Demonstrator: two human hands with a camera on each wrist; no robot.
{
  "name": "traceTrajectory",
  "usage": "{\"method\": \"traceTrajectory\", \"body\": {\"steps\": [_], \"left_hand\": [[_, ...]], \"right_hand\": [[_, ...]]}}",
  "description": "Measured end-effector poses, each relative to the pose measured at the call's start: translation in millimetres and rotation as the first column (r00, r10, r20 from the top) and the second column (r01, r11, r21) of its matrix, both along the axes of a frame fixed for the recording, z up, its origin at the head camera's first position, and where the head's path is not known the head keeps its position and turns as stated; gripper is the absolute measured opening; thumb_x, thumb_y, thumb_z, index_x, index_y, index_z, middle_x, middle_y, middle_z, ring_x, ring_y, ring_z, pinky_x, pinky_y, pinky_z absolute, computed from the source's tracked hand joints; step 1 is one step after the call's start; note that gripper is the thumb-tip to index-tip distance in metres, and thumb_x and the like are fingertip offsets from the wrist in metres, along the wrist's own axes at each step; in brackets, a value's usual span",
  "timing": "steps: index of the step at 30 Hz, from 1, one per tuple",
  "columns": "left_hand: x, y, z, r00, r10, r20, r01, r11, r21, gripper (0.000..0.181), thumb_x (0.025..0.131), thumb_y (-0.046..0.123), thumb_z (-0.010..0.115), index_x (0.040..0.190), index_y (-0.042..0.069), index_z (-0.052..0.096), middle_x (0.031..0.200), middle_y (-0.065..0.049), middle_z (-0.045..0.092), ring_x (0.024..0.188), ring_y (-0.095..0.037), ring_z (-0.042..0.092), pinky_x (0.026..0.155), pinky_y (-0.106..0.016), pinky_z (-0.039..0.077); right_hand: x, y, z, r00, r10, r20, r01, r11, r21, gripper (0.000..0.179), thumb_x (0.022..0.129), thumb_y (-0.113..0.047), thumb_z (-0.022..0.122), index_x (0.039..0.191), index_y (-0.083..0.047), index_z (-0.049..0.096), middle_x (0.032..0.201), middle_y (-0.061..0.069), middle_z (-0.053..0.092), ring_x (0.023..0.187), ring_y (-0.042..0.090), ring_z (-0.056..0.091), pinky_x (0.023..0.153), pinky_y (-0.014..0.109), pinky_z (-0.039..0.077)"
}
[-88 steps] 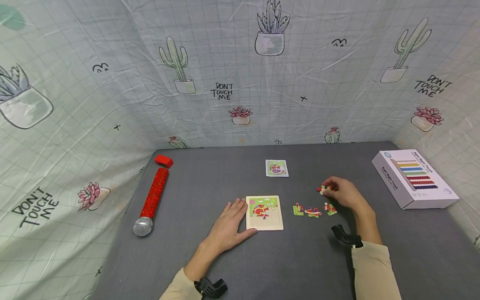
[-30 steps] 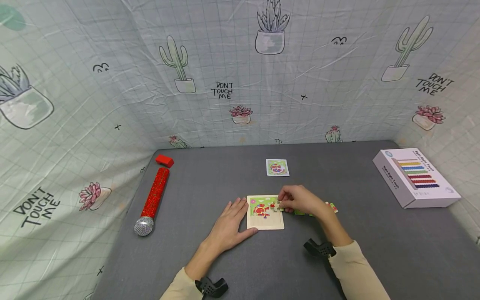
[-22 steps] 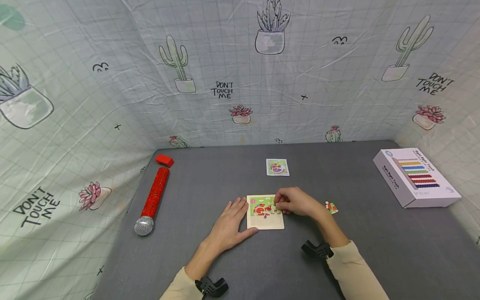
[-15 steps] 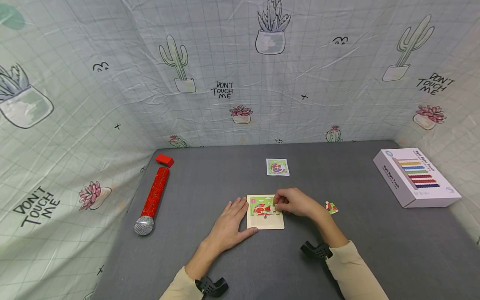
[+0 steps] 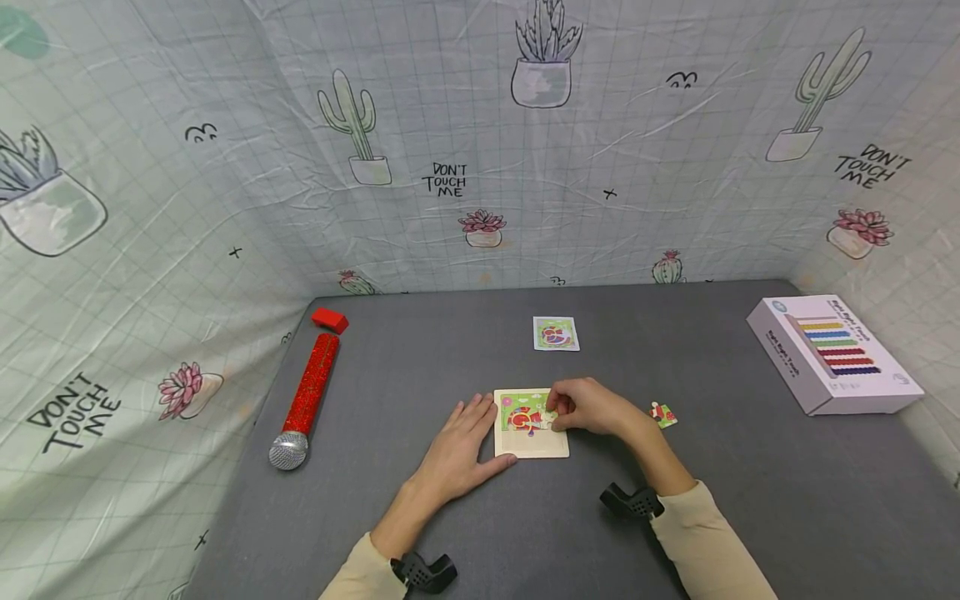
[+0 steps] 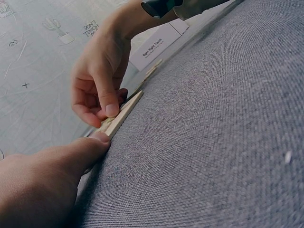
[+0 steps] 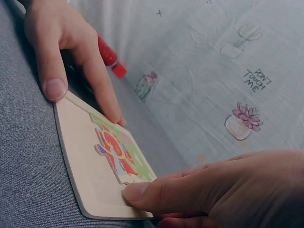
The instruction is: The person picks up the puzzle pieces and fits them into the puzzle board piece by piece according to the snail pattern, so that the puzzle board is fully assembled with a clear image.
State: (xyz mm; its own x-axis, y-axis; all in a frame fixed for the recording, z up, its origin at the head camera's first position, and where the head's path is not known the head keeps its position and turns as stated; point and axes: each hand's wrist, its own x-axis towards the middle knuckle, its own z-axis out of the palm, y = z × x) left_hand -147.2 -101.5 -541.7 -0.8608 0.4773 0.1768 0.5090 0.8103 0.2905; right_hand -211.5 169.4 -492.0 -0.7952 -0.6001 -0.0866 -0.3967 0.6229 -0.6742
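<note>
The right hand (image 5: 588,407) pinched a puzzle piece (image 5: 551,421) on the board (image 5: 525,451), right side; the left hand (image 5: 456,457) lay spread against it. The piece seemed light, stiff, best held by its edges

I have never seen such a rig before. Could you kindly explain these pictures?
There is no robot, only a person working barehanded. One picture is from a head camera, the other two from the left wrist camera and the right wrist camera. On the grey table lie a puzzle board, a loose piece, a picture card, a red microphone, a red block and a white box. The left hand rests against the board's edge. The right hand touches a puzzle piece on the board; whether it pinches or only presses, I cannot tell.
</note>
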Motion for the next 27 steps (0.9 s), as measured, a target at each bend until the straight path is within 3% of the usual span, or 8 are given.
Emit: {"method": "traceTrajectory", "body": {"steps": [15,27], "left_hand": [[-0.3,-1.1,0.5,1.000,0.008,0.010,-0.008,1.000,0.000,0.087,0.091,0.062,0.060,0.151,0.002,0.042,0.160,-0.012,0.039,0.151,-0.027,0.033,0.126,-0.047,0.026],[-0.4,-1.9,2.2,1.000,0.007,0.004,-0.007,1.000,-0.001,0.086,0.091,0.061,0.061,0.151,0.002,0.043,0.160,-0.012,0.040,0.151,-0.028,0.034,0.126,-0.047,0.027]], "right_hand": [[0.2,-4.0,1.8,1.000,0.009,-0.015,-0.009,1.000,0.014,0.015,0.082,-0.010,0.081,0.091,-0.009,0.069,0.077,-0.003,0.058,0.070,0.007,0.050,0.061,0.021,0.043],[1.2,-6.5,3.4,0.994,0.059,-0.088,-0.058,0.998,0.016,0.005,0.087,-0.010,0.076,0.090,-0.009,0.073,0.075,-0.005,0.057,0.067,0.003,0.047,0.060,0.019,0.042]]}}
